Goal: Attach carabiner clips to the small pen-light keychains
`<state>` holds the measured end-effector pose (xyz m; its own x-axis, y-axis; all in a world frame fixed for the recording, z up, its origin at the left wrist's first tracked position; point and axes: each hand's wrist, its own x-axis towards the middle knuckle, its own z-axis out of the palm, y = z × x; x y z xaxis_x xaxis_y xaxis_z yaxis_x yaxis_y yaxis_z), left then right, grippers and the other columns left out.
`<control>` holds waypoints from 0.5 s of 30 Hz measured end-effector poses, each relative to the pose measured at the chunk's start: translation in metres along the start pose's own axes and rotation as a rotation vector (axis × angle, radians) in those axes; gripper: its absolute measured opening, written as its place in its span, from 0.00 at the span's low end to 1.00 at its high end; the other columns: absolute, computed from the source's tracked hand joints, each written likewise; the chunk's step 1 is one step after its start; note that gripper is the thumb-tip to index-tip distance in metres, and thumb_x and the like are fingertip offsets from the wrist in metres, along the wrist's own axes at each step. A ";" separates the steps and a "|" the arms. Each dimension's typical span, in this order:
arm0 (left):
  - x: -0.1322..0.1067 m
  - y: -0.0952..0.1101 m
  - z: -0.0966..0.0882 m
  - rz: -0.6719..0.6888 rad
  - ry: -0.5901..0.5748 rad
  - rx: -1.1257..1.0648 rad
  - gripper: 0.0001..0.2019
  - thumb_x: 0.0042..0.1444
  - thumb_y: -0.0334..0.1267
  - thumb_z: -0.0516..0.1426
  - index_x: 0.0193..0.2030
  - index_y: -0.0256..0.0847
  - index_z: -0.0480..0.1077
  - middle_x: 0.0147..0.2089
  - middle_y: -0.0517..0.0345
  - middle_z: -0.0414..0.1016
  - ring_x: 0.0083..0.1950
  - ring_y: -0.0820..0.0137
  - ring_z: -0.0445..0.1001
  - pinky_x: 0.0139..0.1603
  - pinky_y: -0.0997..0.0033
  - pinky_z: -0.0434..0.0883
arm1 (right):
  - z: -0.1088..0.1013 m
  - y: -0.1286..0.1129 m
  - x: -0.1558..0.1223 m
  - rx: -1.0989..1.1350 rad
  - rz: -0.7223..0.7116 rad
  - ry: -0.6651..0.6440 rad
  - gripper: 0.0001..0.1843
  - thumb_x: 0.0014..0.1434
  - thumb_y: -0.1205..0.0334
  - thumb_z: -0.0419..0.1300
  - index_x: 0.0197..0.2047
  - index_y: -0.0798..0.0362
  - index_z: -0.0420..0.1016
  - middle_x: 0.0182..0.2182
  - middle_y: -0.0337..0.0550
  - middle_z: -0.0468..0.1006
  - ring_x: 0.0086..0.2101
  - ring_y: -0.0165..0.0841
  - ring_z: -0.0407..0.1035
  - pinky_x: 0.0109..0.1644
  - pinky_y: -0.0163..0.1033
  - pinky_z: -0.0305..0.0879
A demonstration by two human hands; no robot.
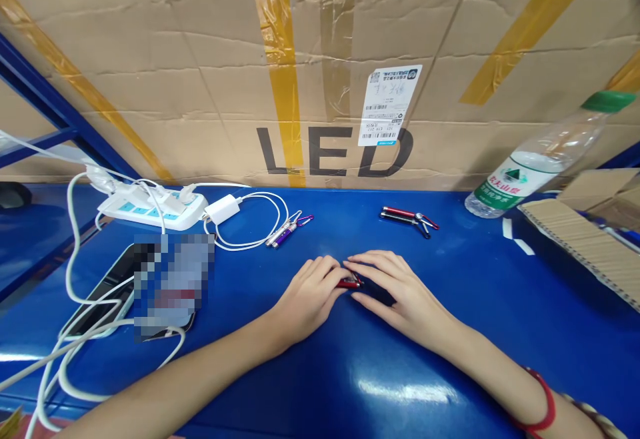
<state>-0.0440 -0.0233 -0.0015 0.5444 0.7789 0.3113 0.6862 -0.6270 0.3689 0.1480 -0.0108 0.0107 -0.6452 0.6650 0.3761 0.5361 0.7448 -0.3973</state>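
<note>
Small red penlight-like stick (349,284) with a dark end and a clip lies low over the blue tabletop between my hands. My left hand (313,289) is closed, thumb and fingers pinching this stick and covering its left part. Around its other end, my right hand (393,285) curves loosely, fingertips near the clip and thumb apart. Beyond the hands lie a similar red stick (399,212) and a black stick (399,217), both with carabiner clips. Silver and purple sticks (285,233) with a purple carabiner rest to the left.
A white power strip (155,209) with plugs, a charger (223,209) and looping white cables occupies the left. Two phones (107,285) lie below it. At right stand a water bottle (530,172) and an open cardboard box (580,245). A large carton (210,92) walls off the back.
</note>
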 end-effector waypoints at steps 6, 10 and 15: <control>-0.003 0.005 -0.001 0.136 0.096 0.027 0.05 0.59 0.33 0.48 0.38 0.39 0.64 0.38 0.57 0.68 0.37 0.72 0.65 0.36 0.71 0.61 | -0.002 -0.002 0.002 0.044 0.007 -0.120 0.11 0.61 0.61 0.50 0.46 0.51 0.68 0.42 0.43 0.72 0.45 0.33 0.63 0.49 0.42 0.56; -0.003 0.005 -0.001 0.155 0.112 0.030 0.05 0.59 0.32 0.48 0.38 0.39 0.64 0.37 0.57 0.67 0.36 0.73 0.65 0.35 0.72 0.61 | -0.005 -0.004 0.003 0.059 0.001 -0.135 0.09 0.61 0.61 0.50 0.40 0.52 0.70 0.39 0.43 0.72 0.42 0.33 0.64 0.48 0.42 0.56; -0.001 0.005 -0.002 0.042 0.046 -0.069 0.04 0.56 0.33 0.51 0.38 0.39 0.63 0.38 0.57 0.67 0.38 0.72 0.66 0.39 0.72 0.62 | -0.007 -0.004 0.003 0.063 0.000 -0.144 0.07 0.60 0.60 0.52 0.36 0.53 0.69 0.35 0.41 0.73 0.39 0.31 0.65 0.46 0.39 0.56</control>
<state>-0.0419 -0.0277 0.0016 0.5484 0.7514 0.3670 0.6272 -0.6599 0.4137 0.1478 -0.0120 0.0194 -0.7192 0.6468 0.2537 0.5039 0.7370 -0.4504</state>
